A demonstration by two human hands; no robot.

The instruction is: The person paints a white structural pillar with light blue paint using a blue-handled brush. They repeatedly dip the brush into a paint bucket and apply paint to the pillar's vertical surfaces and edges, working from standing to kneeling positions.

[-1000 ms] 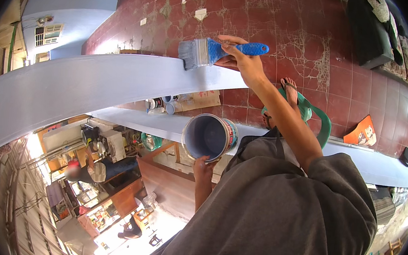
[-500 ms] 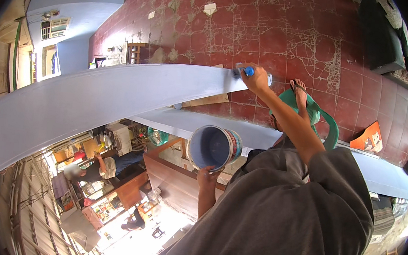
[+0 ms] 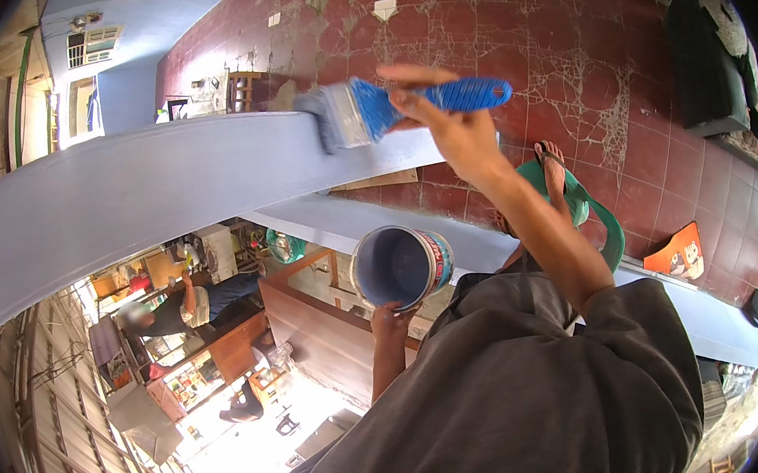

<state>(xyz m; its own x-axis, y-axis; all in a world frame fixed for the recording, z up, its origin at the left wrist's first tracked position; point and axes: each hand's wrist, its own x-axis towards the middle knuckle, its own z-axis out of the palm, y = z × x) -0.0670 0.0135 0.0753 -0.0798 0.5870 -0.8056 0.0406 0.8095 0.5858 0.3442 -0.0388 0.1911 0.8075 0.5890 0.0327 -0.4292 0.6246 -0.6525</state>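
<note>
My right hand (image 3: 466, 140) grips a wide paintbrush (image 3: 350, 115) with a ribbed blue handle and a pale metal band. Its grey-blue bristles, blurred by motion, are at the far edge of a long pale blue-grey beam (image 3: 167, 166); whether they touch it I cannot tell. Closer to my body, my left hand (image 3: 392, 320) holds a round paint bucket (image 3: 403, 266) by its lower rim. The bucket is tilted so its mouth shows, coated inside with blue-grey paint. Part of my left hand is hidden behind the bucket.
Cracked red floor tiles (image 3: 471, 36) lie far below. My sandalled foot (image 3: 552, 162) rests near a green strap-like piece (image 3: 612, 236). A second pale ledge (image 3: 344, 219) runs beneath the bucket. Another person (image 3: 176, 308) is down at the lower left, among cluttered furniture. A black box (image 3: 705, 76) stands upper right.
My right hand has swung the paintbrush up and left, turning it so its full side shows. The bucket in my left hand has barely shifted.
</note>
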